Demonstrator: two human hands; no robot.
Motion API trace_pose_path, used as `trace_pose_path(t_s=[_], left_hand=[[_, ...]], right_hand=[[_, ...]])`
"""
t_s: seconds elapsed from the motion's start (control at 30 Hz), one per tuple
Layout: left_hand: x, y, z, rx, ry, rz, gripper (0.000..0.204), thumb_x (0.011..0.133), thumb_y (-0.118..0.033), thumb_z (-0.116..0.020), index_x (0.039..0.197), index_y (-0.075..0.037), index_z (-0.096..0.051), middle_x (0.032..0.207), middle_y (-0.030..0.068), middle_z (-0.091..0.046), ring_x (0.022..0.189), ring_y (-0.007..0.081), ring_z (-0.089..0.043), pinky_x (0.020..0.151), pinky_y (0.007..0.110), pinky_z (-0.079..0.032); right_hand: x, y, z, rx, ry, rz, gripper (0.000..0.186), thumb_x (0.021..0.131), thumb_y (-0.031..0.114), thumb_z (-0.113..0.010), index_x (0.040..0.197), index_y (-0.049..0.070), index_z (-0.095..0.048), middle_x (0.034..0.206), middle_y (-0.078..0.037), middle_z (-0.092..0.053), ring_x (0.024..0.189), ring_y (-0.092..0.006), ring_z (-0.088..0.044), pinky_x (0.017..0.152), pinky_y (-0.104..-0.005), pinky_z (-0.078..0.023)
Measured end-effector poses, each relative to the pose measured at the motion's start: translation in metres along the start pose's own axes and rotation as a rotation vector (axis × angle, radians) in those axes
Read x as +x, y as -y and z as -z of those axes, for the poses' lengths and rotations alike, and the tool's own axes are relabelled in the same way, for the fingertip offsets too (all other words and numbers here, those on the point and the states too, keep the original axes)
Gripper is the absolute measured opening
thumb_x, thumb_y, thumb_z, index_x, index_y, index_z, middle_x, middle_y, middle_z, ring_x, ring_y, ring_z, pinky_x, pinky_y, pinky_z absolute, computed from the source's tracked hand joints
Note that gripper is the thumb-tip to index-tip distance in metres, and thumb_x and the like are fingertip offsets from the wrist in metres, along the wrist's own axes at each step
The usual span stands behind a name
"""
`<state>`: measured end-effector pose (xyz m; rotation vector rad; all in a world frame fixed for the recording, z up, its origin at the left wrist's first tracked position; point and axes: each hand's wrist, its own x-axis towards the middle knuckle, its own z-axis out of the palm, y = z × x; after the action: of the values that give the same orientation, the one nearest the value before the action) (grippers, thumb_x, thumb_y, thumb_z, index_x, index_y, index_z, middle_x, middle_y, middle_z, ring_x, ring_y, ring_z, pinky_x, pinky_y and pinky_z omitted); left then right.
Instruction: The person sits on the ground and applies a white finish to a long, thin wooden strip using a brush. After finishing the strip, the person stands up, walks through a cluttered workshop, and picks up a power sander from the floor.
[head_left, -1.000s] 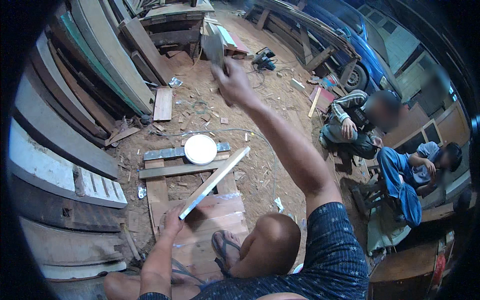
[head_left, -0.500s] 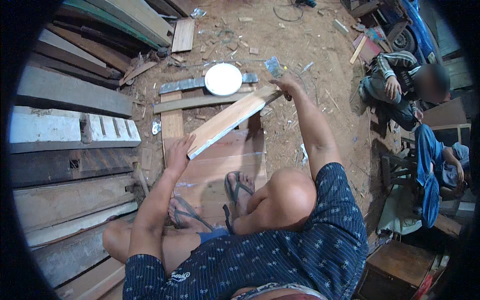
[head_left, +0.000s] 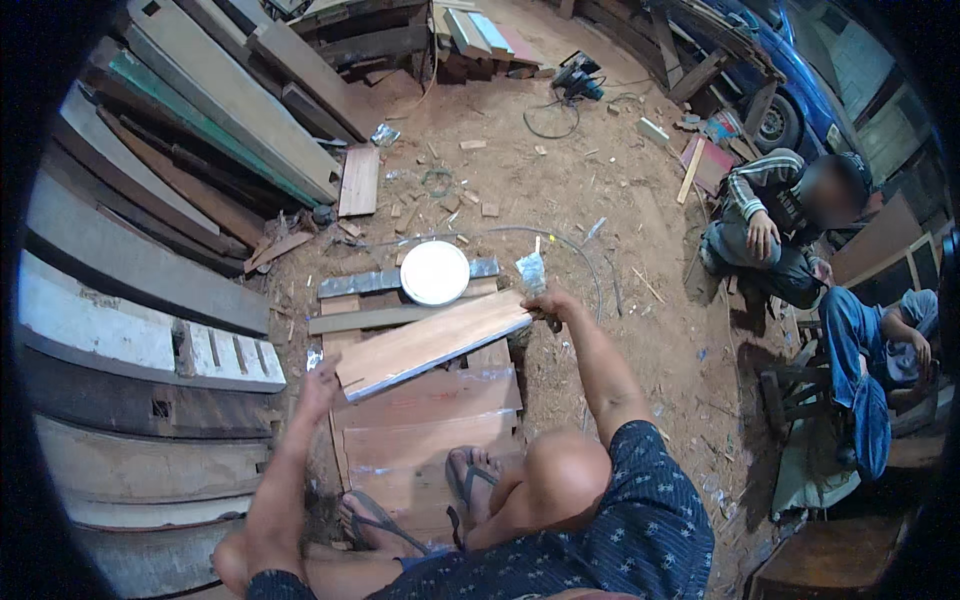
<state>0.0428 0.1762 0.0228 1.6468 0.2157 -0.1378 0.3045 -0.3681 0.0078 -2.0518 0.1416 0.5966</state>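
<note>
A pale wooden board (head_left: pixel 425 345) with a whitish edge is tilted across the frame above some reddish planks (head_left: pixel 425 410). My left hand (head_left: pixel 320 383) has its fingers closed on the board's left end. My right hand (head_left: pixel 548 305) grips the other end and also holds a flat grey scraper-like tool (head_left: pixel 530 267), blade upward. Beyond the board, a round white lid or container (head_left: pixel 434 271) rests on crossed slats (head_left: pixel 350 320). My sandalled feet are on the planks below.
Stacked boards (head_left: pixel 150 390) line the left. A corded power tool (head_left: pixel 577 78) and wood scraps lie on the dirt ground ahead. Two co-workers (head_left: pixel 760 230) (head_left: pixel 870 370) crouch or sit at the right, near a blue car (head_left: pixel 800 100) and more lumber.
My right hand has come down from high up with the tool onto the board's far end. The board has swung from a steep diagonal to a flatter, more crosswise position.
</note>
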Motion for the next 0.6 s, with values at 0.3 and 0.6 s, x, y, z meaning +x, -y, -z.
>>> trace_pose_path(t_s=[0.3, 0.6], left_hand=[[0.030, -0.062, 0.043, -0.463, -0.066, 0.308, 0.035, 0.100, -0.016, -0.054, 0.131, 0.000, -0.054, 0.115, 0.0122, -0.066, 0.101, 0.0203, -0.066, 0.087, 0.034, -0.056], [0.068, -0.033, 0.012, -0.311, -0.078, 0.415, 0.030, 0.096, -0.013, -0.058, 0.125, -0.005, -0.060, 0.095, 0.0018, -0.067, 0.070, 0.0129, -0.061, 0.053, 0.024, -0.048]], right_hand=[[-0.096, 0.031, -0.035, 0.106, -0.012, -0.275, 0.037, 0.070, 0.022, -0.088, 0.086, 0.000, -0.063, 0.075, -0.008, -0.066, 0.057, -0.0162, -0.058, 0.047, -0.0329, -0.043], [-0.095, -0.044, -0.019, 0.211, -0.062, -0.340, 0.031, 0.073, 0.017, -0.087, 0.085, 0.000, -0.065, 0.080, -0.009, -0.069, 0.067, -0.0184, -0.067, 0.054, -0.0337, -0.052]])
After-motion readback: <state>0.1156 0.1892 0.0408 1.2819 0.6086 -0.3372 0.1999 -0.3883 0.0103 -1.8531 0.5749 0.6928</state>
